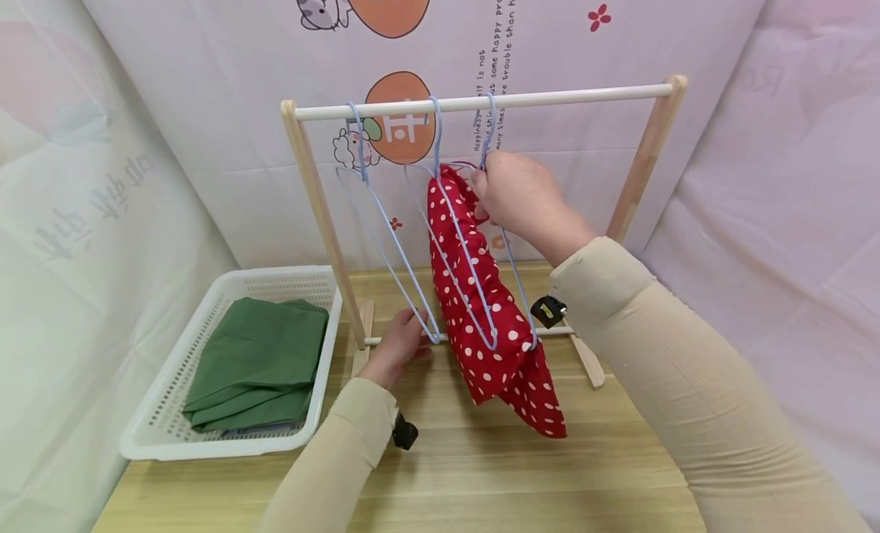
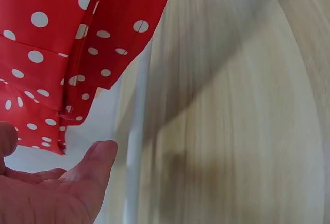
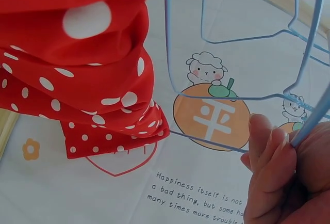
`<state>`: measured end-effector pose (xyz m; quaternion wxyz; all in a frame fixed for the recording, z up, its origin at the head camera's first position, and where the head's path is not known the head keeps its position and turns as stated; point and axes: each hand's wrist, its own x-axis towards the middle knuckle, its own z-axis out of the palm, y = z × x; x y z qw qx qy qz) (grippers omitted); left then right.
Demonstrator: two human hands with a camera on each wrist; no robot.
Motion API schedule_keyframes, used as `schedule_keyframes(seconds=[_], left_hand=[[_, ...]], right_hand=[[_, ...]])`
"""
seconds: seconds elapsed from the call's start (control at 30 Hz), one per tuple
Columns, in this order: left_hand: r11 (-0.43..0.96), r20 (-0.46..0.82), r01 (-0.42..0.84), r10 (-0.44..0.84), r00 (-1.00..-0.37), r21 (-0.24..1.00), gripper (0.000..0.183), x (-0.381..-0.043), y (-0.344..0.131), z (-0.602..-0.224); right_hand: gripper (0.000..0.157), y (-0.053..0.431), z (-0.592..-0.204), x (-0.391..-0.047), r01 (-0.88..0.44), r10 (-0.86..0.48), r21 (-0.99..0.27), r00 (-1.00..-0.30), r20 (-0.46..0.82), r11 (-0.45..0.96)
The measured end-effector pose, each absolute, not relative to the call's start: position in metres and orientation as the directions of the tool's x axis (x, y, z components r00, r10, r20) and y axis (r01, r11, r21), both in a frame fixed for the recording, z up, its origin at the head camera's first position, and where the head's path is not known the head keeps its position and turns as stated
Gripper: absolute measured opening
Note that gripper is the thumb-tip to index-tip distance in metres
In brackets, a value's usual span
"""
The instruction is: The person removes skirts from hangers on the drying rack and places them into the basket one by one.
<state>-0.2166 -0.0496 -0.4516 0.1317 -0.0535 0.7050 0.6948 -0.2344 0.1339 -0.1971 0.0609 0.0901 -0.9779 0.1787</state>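
Note:
Up at the rack, my right hand (image 1: 519,197) pinches a blue hanger (image 1: 493,121) just under its hook, which loops over the rail. A red garment with white dots (image 1: 484,373) drapes from this hanger, bunched toward one side; in the right wrist view its cloth (image 3: 113,100) hangs on the far arm of the hanger. Lower down, my left hand (image 1: 399,342) is beside the left hanger's lower corner. In the left wrist view, the left fingers (image 2: 98,162) are extended below the dotted cloth (image 2: 41,64), apart from it, with nothing held.
Two bare blue hangers (image 1: 360,136) (image 1: 438,128) hang left of the gripped one. The wooden rack has a white rail (image 1: 584,98) and a low crossbar (image 1: 553,331). At left, a white basket (image 1: 131,441) holds folded green cloth (image 1: 261,357). A printed curtain stands behind.

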Motion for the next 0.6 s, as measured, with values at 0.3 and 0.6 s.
schedule_keyframes(seconds=[0.3, 0.6], left_hand=[[-0.171, -0.344, -0.370, 0.163, -0.925, 0.913, 0.026, -0.218, -0.028, -0.464], [-0.303, -0.353, -0.407, 0.218, -0.910, 0.862, 0.034, -0.216, -0.019, -0.462]], right_hand=[[0.040, 0.136, -0.198, -0.233, -0.193, -0.148, -0.345, -0.977, 0.154, 0.918], [0.038, 0.136, -0.199, -0.233, -0.197, -0.151, -0.334, -0.976, 0.159, 0.922]])
